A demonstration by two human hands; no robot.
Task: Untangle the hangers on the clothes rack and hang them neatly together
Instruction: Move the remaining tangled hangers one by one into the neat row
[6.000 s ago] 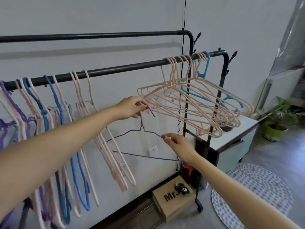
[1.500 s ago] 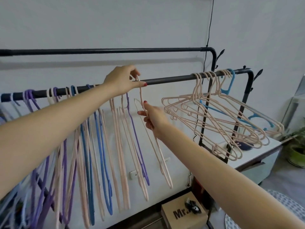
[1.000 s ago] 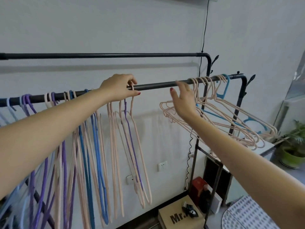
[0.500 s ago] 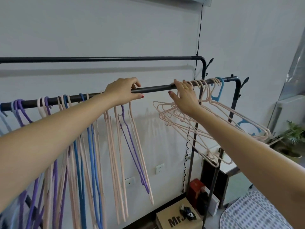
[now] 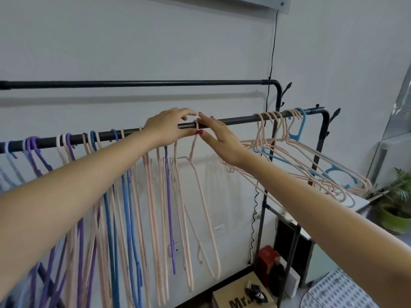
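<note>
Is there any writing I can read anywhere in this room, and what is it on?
"Mr." on the cardboard box on the floor; further letters are hidden behind the black item lying on it.
Red box beside the rack: any print is too blurred to read.

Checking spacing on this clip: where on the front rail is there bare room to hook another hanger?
Bare front rail runs between the right hand and the tangled pink bunch near the rail's right end. Left of the left hand, the hanging row is crowded, with only short gaps between hooks. The rear rail carries nothing.
</note>
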